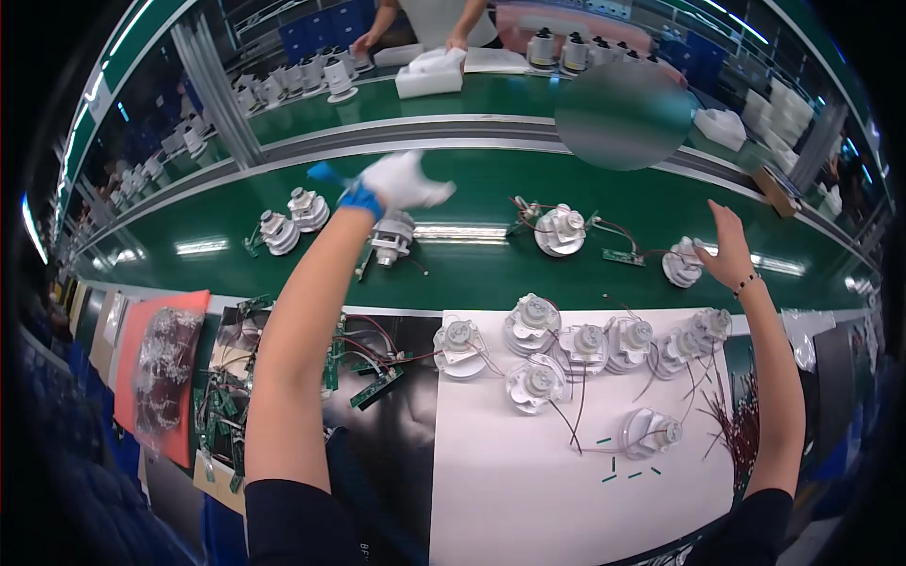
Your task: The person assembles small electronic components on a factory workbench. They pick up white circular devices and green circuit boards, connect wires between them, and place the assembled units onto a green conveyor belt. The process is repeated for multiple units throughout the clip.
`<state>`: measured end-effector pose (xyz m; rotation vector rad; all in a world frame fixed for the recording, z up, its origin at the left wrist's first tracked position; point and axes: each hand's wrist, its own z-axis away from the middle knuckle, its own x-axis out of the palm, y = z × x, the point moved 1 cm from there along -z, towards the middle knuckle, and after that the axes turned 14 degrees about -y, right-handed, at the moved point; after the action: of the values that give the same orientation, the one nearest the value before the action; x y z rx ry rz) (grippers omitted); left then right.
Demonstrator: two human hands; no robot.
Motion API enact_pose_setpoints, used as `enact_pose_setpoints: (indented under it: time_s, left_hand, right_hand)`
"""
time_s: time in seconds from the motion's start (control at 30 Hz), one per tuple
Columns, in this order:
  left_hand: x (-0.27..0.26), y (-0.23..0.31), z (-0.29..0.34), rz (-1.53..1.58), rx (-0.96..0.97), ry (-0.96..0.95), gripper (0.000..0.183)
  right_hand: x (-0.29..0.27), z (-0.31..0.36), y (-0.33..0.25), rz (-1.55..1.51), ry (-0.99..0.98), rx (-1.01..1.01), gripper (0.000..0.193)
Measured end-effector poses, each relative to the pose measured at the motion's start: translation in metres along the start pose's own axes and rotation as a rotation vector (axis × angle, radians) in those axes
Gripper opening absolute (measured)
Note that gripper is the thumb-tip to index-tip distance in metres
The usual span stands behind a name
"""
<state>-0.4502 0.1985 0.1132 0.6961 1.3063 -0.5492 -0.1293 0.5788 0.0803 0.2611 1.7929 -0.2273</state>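
My left hand (404,182) wears a white glove with a blue band at the wrist. It is slightly blurred, fingers apart, reaching over the green work surface (472,274). Just below its wrist lies a white motor assembly (391,238) with a green circuit board and thin wires. My bare right hand (729,247) has its fingers stretched out beside another white motor assembly (681,263); whether the thumb touches it, I cannot tell. Between the hands sits a wired motor assembly (561,230), and two more (293,221) stand on the left.
Nearer me, several white motor assemblies (536,382) lie on a white sheet (491,481). Loose circuit boards (222,420) and a bagged bundle (168,368) are at left, red-brown wires (741,424) at right. Beyond a metal rail (396,137), another person handles white foam (430,75).
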Motion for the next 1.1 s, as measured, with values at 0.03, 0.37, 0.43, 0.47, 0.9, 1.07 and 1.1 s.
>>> enact_pose_setpoints:
  time_s: [0.03,0.37,0.43,0.47,0.9,1.07,1.1]
  left_hand:
    - [0.028,-0.034,0.008,-0.016,-0.113,-0.025,0.088]
    - [0.058,-0.065,0.02,0.861,0.02,0.636,0.052]
    - [0.005,-0.032,0.035,0.949,0.087,0.713,0.042]
    - [-0.027,-0.025,0.052,0.897,0.174,0.664,0.035]
    - [0.114,0.135,0.276,0.631,0.695,-0.678,0.04]
    - [0.098,0.189,0.283,0.321,0.088,-0.933,0.057]
    - [0.094,0.195,0.285,0.319,0.058,-0.897,0.058]
  right_hand:
    - [-0.002,0.0,-0.007,-0.011,-0.011,-0.008,0.078]
    - [-0.06,0.044,-0.051,-0.013,0.086,-0.159,0.074]
    - [-0.088,0.069,-0.066,-0.102,0.147,-0.181,0.071]
    - [-0.103,0.081,-0.087,-0.19,0.169,-0.185,0.07]
    - [-0.067,0.294,-0.25,-0.635,-0.01,-0.397,0.053]
    - [-0.044,0.327,-0.166,-0.573,0.032,0.117,0.015]
    - [-0.047,0.33,-0.138,-0.55,0.076,0.257,0.012]
